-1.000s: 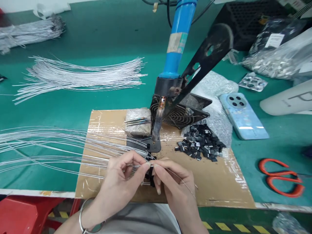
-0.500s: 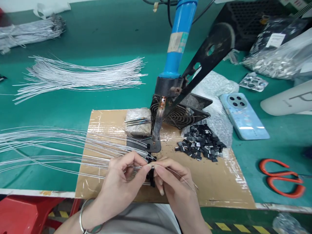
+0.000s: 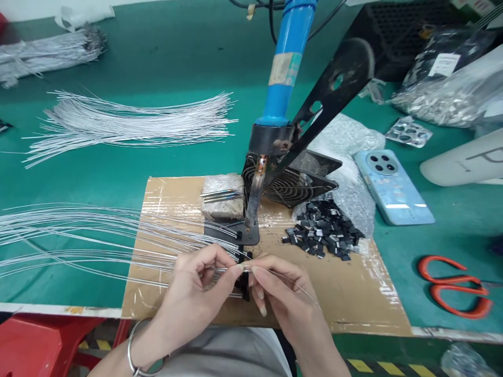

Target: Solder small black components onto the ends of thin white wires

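The bench [image 3: 173,162] is carrying cardboard [image 3: 353,303] along its near edge. Over it, the left hand [image 3: 204,288] is keeping position; the right hand [image 3: 291,296] is shifting slightly rightward. Both are pinching thin wire [image 3: 246,268], suggesting fine handling is continuing.

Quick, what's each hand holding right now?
Left hand: closed, pinching thin wire.
Right hand: closed, pinching thin wire right beside it; whether it's one strand, I can't tell.
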The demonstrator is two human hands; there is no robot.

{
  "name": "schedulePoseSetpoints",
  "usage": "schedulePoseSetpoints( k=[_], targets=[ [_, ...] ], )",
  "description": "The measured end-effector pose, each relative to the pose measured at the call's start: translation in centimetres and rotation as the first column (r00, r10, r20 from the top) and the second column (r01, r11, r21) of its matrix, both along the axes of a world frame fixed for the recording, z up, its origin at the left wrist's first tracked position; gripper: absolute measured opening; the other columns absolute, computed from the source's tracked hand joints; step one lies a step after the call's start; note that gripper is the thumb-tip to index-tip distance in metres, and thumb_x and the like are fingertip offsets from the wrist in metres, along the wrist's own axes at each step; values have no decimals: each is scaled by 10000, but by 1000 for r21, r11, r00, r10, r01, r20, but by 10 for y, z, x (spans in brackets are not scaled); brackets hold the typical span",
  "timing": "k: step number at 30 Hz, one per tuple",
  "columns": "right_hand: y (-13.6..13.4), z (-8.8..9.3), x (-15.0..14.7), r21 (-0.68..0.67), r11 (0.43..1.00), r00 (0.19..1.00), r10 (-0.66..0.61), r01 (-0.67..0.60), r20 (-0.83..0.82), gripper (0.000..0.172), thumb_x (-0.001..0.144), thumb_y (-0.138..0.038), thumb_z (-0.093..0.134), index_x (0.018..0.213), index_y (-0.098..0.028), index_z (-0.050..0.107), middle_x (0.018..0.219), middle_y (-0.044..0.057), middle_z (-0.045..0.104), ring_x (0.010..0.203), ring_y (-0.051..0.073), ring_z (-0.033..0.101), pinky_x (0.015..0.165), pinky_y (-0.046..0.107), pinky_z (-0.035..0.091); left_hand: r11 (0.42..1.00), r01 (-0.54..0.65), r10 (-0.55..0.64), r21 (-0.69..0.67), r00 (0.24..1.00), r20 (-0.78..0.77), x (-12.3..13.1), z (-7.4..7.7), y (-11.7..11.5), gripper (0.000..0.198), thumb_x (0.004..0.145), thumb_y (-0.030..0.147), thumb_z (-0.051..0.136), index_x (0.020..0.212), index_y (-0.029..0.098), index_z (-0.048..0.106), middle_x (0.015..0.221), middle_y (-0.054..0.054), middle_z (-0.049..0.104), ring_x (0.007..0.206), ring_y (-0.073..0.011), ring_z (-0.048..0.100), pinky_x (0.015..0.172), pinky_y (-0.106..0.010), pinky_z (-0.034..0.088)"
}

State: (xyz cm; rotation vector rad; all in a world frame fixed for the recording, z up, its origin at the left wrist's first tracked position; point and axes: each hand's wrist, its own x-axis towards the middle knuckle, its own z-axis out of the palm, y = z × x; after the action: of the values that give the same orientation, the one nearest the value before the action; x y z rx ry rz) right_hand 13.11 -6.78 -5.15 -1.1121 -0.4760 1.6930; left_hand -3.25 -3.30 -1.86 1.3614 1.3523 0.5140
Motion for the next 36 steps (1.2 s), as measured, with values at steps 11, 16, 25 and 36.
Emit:
schedulePoseSetpoints(
  k=[11, 16, 25, 36],
  targets=[
    [-2, 3, -3, 3, 1000, 998, -20, 20, 51, 184, 804, -397, 812, 835, -216, 822, 645, -13, 642, 489, 61, 545, 455, 175, 423, 1000, -25, 25, -2, 1000, -6, -1, -3, -5, 278, 931, 415, 604, 768, 194, 652, 631, 6, 566, 555, -126, 365, 531, -269, 293],
    [-3, -3, -2, 25, 1000, 1000, -15, 14, 25, 165, 810, -376, 812, 804, -212, 793, 641, -14, 674, 466, 52, 536, 449, 169, 404, 999, -23, 22, 39, 1000, 18, 2, -4, -3, 284, 934, 397, 602, 748, 188, 651, 591, 23, 514, 526, -117, 317, 493, -269, 244],
    [2, 6, 2, -34, 999, 996, 8, -5, 86, 172, 772, -367, 824, 767, -196, 809, 626, -10, 647, 472, 67, 535, 445, 188, 407, 1000, 9, -9, 27, 1000, 4, 0, -3, -5, 268, 938, 364, 594, 743, 188, 647, 578, 36, 470, 527, -113, 295, 481, -260, 222],
    [1, 3, 0, -38, 999, 1000, 0, 1, 30, 182, 777, -386, 825, 780, -205, 816, 626, -11, 640, 442, 53, 518, 411, 167, 392, 998, -58, 57, 11, 996, 73, 3, -6, -6, 262, 931, 374, 612, 753, 184, 646, 612, 14, 542, 525, -112, 365, 482, -261, 252]
  ],
)
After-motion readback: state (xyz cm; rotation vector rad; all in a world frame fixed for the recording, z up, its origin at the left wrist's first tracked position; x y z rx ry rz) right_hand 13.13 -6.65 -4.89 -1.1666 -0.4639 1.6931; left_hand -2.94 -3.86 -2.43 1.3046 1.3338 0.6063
